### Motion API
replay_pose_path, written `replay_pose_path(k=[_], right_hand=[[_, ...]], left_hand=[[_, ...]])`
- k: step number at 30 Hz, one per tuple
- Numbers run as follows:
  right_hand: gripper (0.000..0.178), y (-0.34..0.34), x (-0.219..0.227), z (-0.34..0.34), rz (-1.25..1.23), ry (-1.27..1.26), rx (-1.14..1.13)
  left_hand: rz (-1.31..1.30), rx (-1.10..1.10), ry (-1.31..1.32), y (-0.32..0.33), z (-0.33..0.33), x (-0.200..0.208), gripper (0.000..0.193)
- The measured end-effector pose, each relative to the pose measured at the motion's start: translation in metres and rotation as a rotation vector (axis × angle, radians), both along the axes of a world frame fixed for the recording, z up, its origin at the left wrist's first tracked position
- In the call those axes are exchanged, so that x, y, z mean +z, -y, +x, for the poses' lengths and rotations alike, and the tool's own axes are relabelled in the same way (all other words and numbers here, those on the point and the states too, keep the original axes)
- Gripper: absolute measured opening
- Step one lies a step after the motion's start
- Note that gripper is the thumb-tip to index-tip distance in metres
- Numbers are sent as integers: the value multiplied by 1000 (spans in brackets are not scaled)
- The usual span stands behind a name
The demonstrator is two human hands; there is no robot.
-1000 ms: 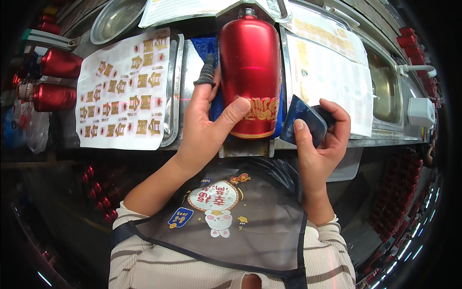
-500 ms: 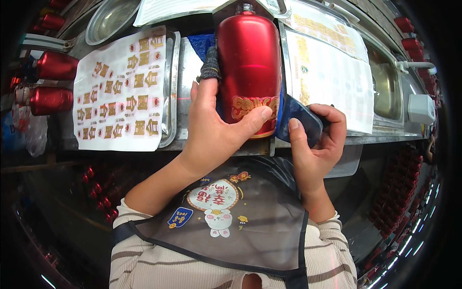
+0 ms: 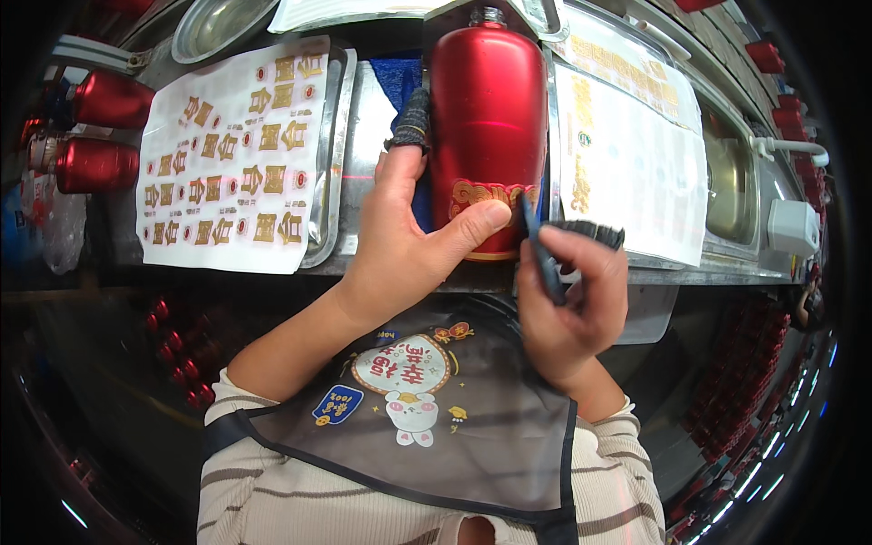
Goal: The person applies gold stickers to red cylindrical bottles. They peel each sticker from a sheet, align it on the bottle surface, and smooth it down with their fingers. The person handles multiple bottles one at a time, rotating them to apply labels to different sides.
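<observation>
While red bottle [image 3: 488, 109] fills upper centre of frame, neck toward top edge, left hand [image 3: 404, 238] grasps it, thumb laid over gold band [image 3: 468, 195] low on its front. Right hand [image 3: 586, 295], just right of centre, pinches blue scraper [image 3: 546, 265] edge-on by bottle's lower right; whether blade touches, hard to tell. White sheet [image 3: 232, 173] of gold motifs, frame left.

On the surface [image 3: 361, 154], a bottle [image 3: 490, 118] lies over a cloth [image 3: 392, 84] between a decal sheet [image 3: 232, 163] on a tray [image 3: 329, 173] at left and another sheet [image 3: 627, 163] at right, with two more bottles [image 3: 98, 164] farther left and a sink [image 3: 731, 173] farther right.
</observation>
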State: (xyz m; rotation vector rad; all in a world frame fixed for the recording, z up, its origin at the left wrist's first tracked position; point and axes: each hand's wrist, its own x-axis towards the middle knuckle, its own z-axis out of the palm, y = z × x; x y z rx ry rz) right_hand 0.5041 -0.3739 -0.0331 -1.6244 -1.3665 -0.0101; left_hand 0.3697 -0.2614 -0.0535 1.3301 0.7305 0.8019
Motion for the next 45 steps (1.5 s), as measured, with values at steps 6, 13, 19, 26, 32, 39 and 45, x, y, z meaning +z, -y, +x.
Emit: replay_pose_path(k=[6, 13, 19, 26, 32, 39, 45], right_hand=[[32, 1, 1, 9, 37, -130, -20], [41, -9, 14, -9, 0, 114, 94], [44, -7, 23, -6, 13, 101, 148], [49, -14, 29, -13, -105, 415, 308], [51, -19, 35, 0, -73, 379, 199], [50, -20, 33, 5, -28, 446, 255], [29, 1, 42, 20, -240, -52, 169]], left_hand=[[51, -1, 148, -3, -4, -3, 62], [-99, -40, 201, -4, -8, -4, 66], [-97, -27, 308, -5, -9, -13, 65], [-398, -4, 459, -9, -5, -8, 57], [-195, 52, 239, -8, -2, -9, 38], [231, 139, 25, -3, -18, -25, 46], [880, 95, -449, 21, -27, -23, 51]])
